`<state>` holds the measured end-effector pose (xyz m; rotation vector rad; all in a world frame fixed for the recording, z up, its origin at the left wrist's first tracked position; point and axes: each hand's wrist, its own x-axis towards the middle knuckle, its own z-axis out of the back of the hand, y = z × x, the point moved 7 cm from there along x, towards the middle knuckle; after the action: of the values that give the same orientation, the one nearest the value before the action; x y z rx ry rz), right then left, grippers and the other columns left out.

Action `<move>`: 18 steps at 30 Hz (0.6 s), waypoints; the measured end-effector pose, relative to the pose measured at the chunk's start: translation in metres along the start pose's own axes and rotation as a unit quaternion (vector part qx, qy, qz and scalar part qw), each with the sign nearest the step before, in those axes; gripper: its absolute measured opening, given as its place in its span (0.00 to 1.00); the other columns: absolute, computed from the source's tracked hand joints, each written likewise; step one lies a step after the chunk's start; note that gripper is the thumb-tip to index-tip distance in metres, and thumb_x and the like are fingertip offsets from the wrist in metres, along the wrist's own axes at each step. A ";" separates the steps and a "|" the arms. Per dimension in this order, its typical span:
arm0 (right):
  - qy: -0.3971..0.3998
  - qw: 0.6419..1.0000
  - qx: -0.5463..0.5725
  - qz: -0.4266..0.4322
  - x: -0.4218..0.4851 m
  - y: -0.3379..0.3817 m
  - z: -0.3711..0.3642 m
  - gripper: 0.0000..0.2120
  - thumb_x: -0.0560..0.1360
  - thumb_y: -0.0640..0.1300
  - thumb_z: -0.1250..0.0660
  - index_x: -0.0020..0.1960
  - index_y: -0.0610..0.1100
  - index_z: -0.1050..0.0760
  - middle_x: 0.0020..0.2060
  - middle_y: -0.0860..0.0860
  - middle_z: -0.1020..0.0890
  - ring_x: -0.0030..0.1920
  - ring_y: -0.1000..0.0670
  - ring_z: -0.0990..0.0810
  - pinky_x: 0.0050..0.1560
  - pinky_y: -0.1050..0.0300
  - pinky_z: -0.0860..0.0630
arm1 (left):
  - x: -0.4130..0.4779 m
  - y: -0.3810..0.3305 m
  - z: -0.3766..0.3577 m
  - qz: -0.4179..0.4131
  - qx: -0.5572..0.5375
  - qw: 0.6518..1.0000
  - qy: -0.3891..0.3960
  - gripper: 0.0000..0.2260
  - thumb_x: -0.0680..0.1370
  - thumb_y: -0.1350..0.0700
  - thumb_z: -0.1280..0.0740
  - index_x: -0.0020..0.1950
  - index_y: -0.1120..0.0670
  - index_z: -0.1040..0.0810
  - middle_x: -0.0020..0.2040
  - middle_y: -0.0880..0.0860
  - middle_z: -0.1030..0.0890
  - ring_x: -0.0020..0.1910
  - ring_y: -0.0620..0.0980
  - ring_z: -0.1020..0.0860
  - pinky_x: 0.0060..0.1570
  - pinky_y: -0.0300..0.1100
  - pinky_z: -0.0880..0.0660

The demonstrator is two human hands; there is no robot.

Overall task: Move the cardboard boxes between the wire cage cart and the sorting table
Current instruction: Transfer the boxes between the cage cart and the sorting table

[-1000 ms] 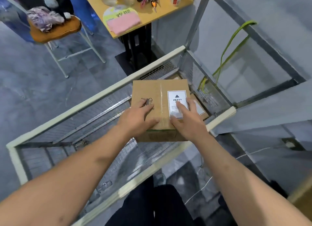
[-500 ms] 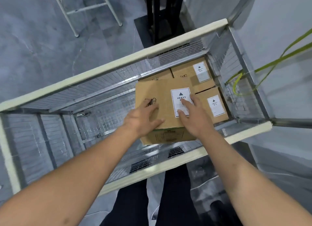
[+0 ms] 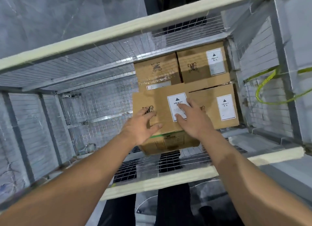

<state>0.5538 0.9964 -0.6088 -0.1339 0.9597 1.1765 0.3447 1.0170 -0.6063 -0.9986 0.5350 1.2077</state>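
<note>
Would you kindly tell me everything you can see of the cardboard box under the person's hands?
The cardboard box is plain brown with a closed top, a small dark printed mark near its left edge, and a white label reading HEAVY under a black triangle. Its near side shows faint print and a thin green line. It sits roughly level inside the wire cage cart, overlapping the neighbouring boxes. The left hand and right hand lie spread on its top; what supports it is hidden.
</note>
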 end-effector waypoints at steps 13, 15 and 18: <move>0.025 0.997 0.043 0.061 0.037 -0.048 -0.045 0.32 0.79 0.61 0.31 0.79 0.54 0.34 0.83 0.50 0.46 0.81 0.45 0.41 0.75 0.48 0.35 | 0.033 0.015 -0.053 -0.021 -0.104 0.994 -0.003 0.33 0.77 0.30 0.36 0.80 0.37 0.38 0.84 0.41 0.52 0.69 0.36 0.34 0.78 0.64 0.43; 0.050 0.994 0.068 0.073 0.036 -0.051 -0.048 0.36 0.76 0.62 0.29 0.80 0.55 0.36 0.83 0.51 0.49 0.83 0.48 0.48 0.79 0.48 0.42 | 0.032 0.015 -0.057 -0.022 -0.123 0.992 -0.014 0.33 0.76 0.33 0.32 0.79 0.36 0.37 0.84 0.38 0.53 0.60 0.27 0.35 0.80 0.64 0.45; 0.062 0.991 0.095 0.073 0.038 -0.053 -0.048 0.39 0.74 0.61 0.26 0.81 0.57 0.36 0.84 0.55 0.51 0.83 0.52 0.50 0.80 0.51 0.44 | 0.041 0.019 -0.055 -0.025 -0.150 0.987 -0.043 0.35 0.73 0.33 0.28 0.78 0.35 0.35 0.83 0.35 0.53 0.78 0.46 0.36 0.78 0.65 0.41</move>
<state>0.5723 0.9752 -0.6846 0.0164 1.2014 1.2143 0.3479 0.9915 -0.6723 -1.1995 0.2623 1.3048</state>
